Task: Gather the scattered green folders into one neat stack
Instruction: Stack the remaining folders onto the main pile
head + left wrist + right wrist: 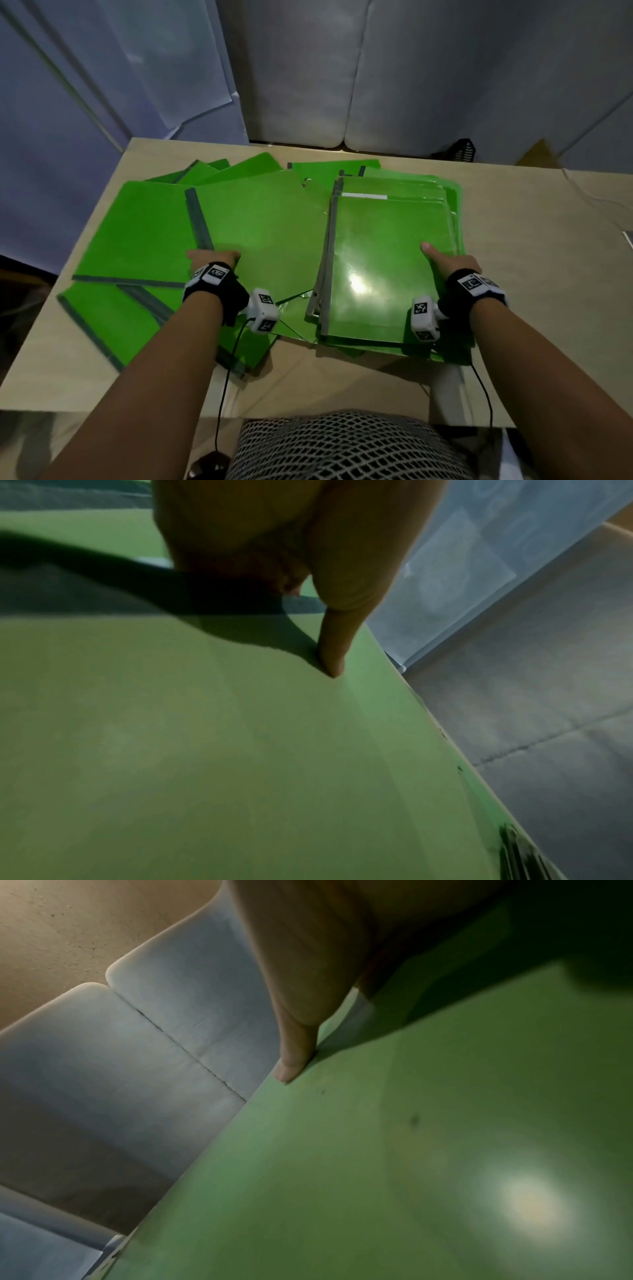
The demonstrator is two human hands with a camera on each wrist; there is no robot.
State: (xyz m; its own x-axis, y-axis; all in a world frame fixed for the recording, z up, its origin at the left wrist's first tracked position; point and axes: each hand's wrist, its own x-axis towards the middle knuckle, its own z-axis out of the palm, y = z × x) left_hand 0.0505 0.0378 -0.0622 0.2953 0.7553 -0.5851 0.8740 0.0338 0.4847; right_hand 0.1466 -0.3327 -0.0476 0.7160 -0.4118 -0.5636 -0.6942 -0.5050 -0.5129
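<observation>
Green folder [390, 263] lies under right grip [448, 260].

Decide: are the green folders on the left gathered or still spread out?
Spread: the left folders fan out at differing angles, unlike the stack.

Likely a home living room: pale-wood worktop [513, 219] pushed against a grey cushioned sofa [411, 75] at 12 o'clock, translucent plastic sheets [164, 61] leaning at 10 o'clock.
</observation>
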